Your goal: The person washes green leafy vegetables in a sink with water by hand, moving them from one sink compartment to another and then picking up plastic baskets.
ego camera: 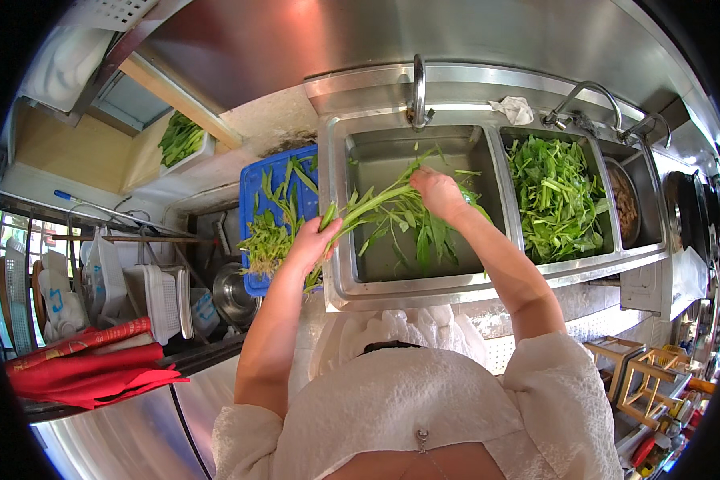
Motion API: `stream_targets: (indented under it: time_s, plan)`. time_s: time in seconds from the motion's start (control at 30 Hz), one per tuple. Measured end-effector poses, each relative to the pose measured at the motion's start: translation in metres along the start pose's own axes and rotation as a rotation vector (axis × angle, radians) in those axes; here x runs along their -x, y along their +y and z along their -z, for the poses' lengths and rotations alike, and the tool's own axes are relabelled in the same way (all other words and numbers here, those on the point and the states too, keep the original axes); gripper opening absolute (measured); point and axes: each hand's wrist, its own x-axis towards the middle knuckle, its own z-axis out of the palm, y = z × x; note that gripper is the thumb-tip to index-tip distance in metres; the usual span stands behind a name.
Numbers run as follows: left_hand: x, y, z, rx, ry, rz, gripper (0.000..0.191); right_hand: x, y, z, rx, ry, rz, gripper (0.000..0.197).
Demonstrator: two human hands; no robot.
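My left hand [316, 240] holds the lower stems of some leafy green vegetables [375, 201] above the left edge of the metal sink [335, 264]. Over the basin, the fingers of my right hand [437, 189] are closed on the same stalks, farther along. Leafy sprigs [432, 237] hang or lie below that hand in the left basin; which ones are attached to the held stalks cannot be told. Rooted stems and leaves [270, 237] lie on a blue plastic lid or tray [252, 180] left of the sink. The middle basin is full of leafy greens [555, 198].
Curved faucets [419, 90] stand along the sink's back edge, with a crumpled white cloth [514, 110] between two. A round container of brownish food [621, 201] sits in the right basin. White plastic baskets [156, 297] and red material [90, 375] are at the left.
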Motion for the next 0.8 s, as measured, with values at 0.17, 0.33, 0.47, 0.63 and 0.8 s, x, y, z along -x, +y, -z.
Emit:
stream_targets:
  time_s: [0.17, 0.33, 0.47, 0.63, 0.8]
  plan:
    - [-0.006, 0.004, -0.022, 0.175, 0.038, 0.030, 0.023, -0.012, 0.042, -0.046, -0.702, 0.100, -0.751, 0.019]
    - [-0.008, 0.002, -0.022, 0.125, 0.107, 0.069, 0.024, -0.002, 0.073, -0.054, -0.273, 0.205, -0.478, 0.020]
    - [-0.003, -0.011, -0.001, 0.159, 0.093, 0.101, 0.023, -0.007, -0.022, -0.012, -0.270, -0.123, 0.075, 0.020]
    - [-0.013, -0.002, -0.025, 0.242, -0.013, 0.158, 0.023, -0.004, -0.007, -0.023, -0.754, -0.101, -0.274, 0.021]
    - [-0.023, 0.002, -0.042, 0.255, 0.010, 0.120, 0.024, -0.008, 0.027, -0.050, -0.673, 0.013, -0.676, 0.023]
